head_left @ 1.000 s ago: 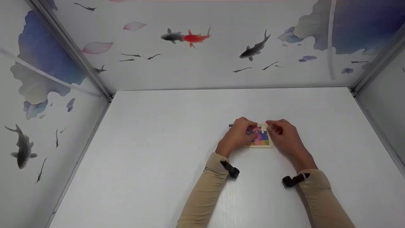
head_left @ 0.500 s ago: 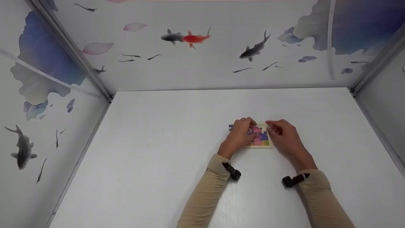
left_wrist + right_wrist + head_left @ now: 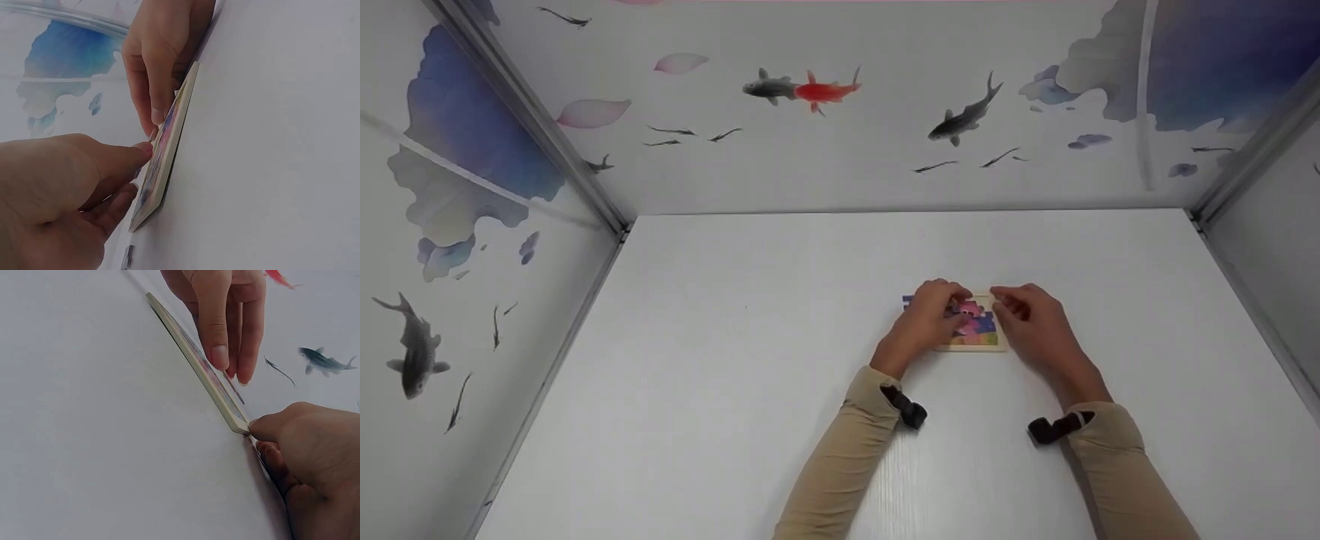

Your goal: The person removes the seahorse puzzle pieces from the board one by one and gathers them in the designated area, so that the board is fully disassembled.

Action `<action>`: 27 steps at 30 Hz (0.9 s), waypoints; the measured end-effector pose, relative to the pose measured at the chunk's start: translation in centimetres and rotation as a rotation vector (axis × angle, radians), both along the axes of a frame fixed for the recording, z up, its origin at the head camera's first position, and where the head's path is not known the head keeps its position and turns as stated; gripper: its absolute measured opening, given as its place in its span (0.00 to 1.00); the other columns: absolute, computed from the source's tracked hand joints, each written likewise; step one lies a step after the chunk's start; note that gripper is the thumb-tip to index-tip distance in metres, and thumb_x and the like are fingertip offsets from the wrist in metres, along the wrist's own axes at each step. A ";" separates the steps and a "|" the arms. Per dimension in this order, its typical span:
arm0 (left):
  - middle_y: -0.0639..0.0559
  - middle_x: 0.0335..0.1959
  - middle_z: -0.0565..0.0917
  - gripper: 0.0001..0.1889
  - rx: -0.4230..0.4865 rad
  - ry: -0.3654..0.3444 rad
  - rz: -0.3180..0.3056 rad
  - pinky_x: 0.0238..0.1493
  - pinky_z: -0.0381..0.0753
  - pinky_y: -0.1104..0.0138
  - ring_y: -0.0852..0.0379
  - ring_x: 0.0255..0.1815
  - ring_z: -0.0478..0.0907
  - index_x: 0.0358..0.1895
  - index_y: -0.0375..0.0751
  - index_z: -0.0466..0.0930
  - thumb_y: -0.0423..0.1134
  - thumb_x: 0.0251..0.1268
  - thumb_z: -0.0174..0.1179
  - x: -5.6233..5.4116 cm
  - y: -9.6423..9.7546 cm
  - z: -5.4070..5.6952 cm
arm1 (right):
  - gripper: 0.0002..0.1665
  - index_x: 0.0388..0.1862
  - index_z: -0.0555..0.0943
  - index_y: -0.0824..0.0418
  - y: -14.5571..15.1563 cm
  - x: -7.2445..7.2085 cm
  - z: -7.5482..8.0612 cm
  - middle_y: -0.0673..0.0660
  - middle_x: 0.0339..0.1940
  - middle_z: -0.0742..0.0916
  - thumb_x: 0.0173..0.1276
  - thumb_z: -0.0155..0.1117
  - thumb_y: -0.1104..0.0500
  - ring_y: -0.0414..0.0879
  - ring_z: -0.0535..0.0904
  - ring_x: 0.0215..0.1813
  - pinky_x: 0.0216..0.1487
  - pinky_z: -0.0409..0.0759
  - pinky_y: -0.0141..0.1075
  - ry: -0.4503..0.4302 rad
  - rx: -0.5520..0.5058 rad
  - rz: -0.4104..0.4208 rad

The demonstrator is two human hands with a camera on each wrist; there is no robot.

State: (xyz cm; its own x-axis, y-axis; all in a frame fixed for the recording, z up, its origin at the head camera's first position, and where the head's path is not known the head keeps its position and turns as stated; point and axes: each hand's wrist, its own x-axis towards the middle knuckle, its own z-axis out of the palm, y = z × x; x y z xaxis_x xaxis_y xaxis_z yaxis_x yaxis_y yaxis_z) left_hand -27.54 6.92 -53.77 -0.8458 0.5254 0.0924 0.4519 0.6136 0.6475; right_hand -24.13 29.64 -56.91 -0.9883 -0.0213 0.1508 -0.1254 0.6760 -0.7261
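A small jigsaw puzzle (image 3: 981, 328) in a pale wooden frame (image 3: 971, 348) lies on the white table, its picture pink, blue and green. My left hand (image 3: 922, 319) is over its left part and hides much of it. Thumb and fingers of that hand pinch a puzzle piece (image 3: 234, 388), which stands tilted just over the picture in the right wrist view. My right hand (image 3: 1035, 319) grips the frame's far right corner with thumb and forefinger, its other fingers curled under.
A loose blue puzzle piece (image 3: 907, 301) lies by the frame's left side, partly behind the left hand. White panels (image 3: 840, 165) printed with fish and petals rise along the back and sides of the table (image 3: 720, 360).
My left hand shifts slightly over the puzzle, and the pink piece under its fingers changes angle and sits a little further right. The right hand stays at the frame's corner.
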 end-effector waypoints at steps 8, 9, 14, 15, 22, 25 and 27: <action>0.51 0.57 0.88 0.17 0.070 -0.022 0.038 0.65 0.80 0.66 0.55 0.60 0.82 0.64 0.44 0.85 0.38 0.75 0.71 -0.7 -1.4 0.3 | 0.23 0.72 0.83 0.54 0.0 -0.1 -0.1 0.56 0.49 0.84 0.86 0.61 0.50 0.48 0.76 0.48 0.45 0.75 0.26 -0.022 -0.006 0.011; 0.51 0.57 0.88 0.17 0.077 -0.024 0.041 0.65 0.80 0.67 0.55 0.60 0.82 0.63 0.44 0.85 0.38 0.75 0.71 -0.7 -1.6 0.3 | 0.23 0.73 0.83 0.53 0.0 -0.1 -0.1 0.56 0.49 0.84 0.86 0.60 0.49 0.48 0.76 0.48 0.45 0.75 0.26 -0.024 -0.007 0.011; 0.51 0.57 0.88 0.17 0.122 -0.033 0.050 0.65 0.80 0.67 0.54 0.61 0.82 0.62 0.44 0.85 0.39 0.74 0.72 -0.6 -2.7 0.2 | 0.23 0.72 0.83 0.54 -0.1 -0.2 -0.1 0.56 0.49 0.83 0.85 0.61 0.50 0.48 0.76 0.47 0.44 0.75 0.26 -0.020 -0.001 0.013; 0.51 0.56 0.88 0.17 0.129 -0.027 0.049 0.64 0.81 0.67 0.53 0.60 0.82 0.62 0.43 0.86 0.39 0.74 0.72 -0.6 -2.9 0.2 | 0.23 0.72 0.83 0.54 -0.1 -0.3 0.0 0.56 0.49 0.84 0.85 0.61 0.50 0.48 0.76 0.47 0.44 0.74 0.26 -0.017 0.002 0.012; 0.49 0.55 0.89 0.16 0.155 0.012 0.058 0.61 0.83 0.66 0.50 0.58 0.84 0.60 0.43 0.86 0.39 0.73 0.73 -0.6 -4.9 -0.1 | 0.24 0.73 0.83 0.54 0.0 0.0 0.0 0.56 0.49 0.83 0.85 0.61 0.49 0.48 0.76 0.48 0.46 0.74 0.26 -0.045 0.011 -0.008; 0.49 0.54 0.89 0.16 0.166 0.019 0.069 0.61 0.83 0.65 0.50 0.57 0.85 0.59 0.42 0.87 0.39 0.72 0.73 -0.7 -6.1 -0.2 | 0.24 0.74 0.82 0.52 0.1 0.1 0.0 0.55 0.50 0.83 0.85 0.61 0.48 0.48 0.75 0.49 0.47 0.74 0.26 -0.061 0.011 -0.015; 0.50 0.54 0.89 0.16 0.173 0.027 0.081 0.62 0.82 0.65 0.51 0.57 0.85 0.59 0.42 0.87 0.39 0.72 0.74 -0.9 -6.9 -0.3 | 0.24 0.74 0.82 0.52 0.1 0.1 0.0 0.56 0.50 0.83 0.85 0.61 0.48 0.48 0.75 0.49 0.47 0.74 0.26 -0.061 0.012 -0.015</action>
State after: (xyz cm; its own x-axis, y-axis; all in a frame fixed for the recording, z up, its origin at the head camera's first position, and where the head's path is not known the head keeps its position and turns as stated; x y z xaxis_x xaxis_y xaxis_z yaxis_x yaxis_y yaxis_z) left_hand -28.41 0.05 -54.04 -0.8807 0.4298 0.1990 0.4244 0.5294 0.7346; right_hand -24.05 29.74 -56.94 -0.9959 -0.0083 0.0904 -0.0714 0.6859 -0.7242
